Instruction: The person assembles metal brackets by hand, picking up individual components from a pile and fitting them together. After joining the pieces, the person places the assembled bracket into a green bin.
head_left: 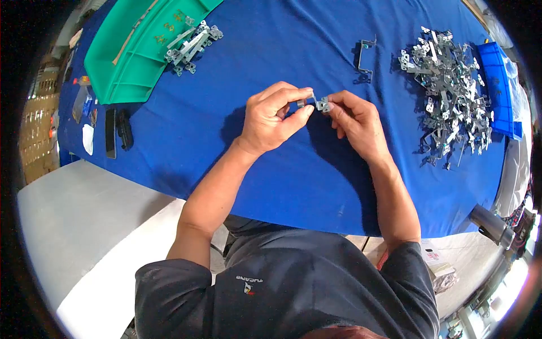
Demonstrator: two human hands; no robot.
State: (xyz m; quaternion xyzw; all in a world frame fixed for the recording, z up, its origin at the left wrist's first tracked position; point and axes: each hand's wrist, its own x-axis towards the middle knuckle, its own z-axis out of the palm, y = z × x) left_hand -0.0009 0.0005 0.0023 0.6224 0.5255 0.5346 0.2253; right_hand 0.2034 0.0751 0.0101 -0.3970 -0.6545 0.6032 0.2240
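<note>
Between my two hands, above the blue cloth, is a small bent metal bracket [322, 105]. My left hand [276, 116] pinches its left end between thumb and fingers. At the right end, the thumb and fingertips of my right hand [357, 120] close on the bracket's flat, holed tab. My fingers hide parts of the piece. Farther back and to the right, a single similar bracket [366, 59] lies on the cloth. A big heap of metal brackets [446, 93] is spread out at the right, and a smaller pile of brackets [191, 50] lies at the back left.
A green tray [118, 76] with several small brass-coloured pieces [169, 27] stands at the back left. Beyond the big heap is a blue bin [497, 90]. A black phone-like object [110, 133] lies near the left edge of the blue cloth [271, 181].
</note>
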